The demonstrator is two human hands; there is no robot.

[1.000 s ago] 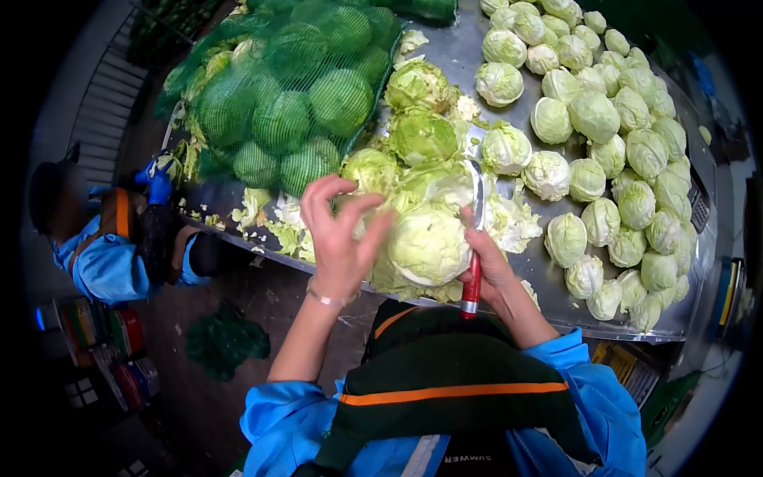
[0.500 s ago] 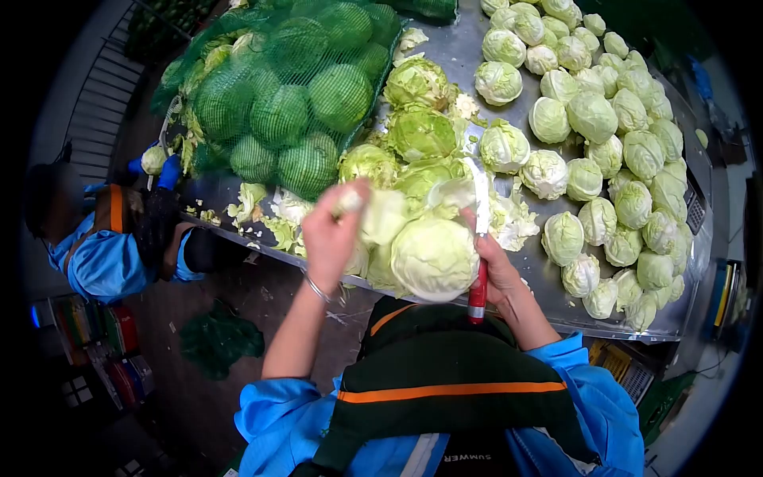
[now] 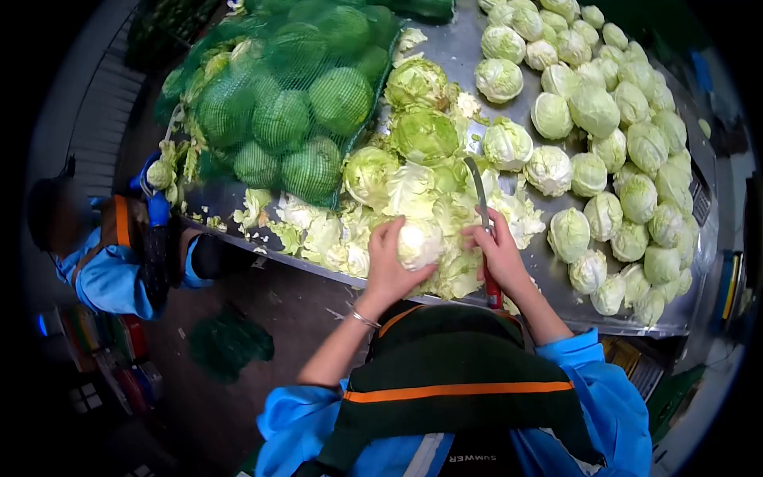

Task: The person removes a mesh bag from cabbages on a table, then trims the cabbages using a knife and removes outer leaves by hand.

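My left hand is curled round the side of a pale cabbage that sits low over the front of the table. In my right hand is a knife with a red handle; its curved blade points away from me, to the right of the cabbage. Loose cabbage leaves lie under and around both hands. Just beyond them rest untrimmed green cabbages with ragged outer leaves.
A green net sack full of cabbages fills the back left. Many pale cabbages cover the right of the metal table. At far left a co-worker in blue gloves handles a cabbage. Green netting lies on the floor.
My left hand has come down from above, where it held a leaf, onto the cabbage's left side. The cabbage now looks smaller and paler. The knife blade has turned and shows narrower.
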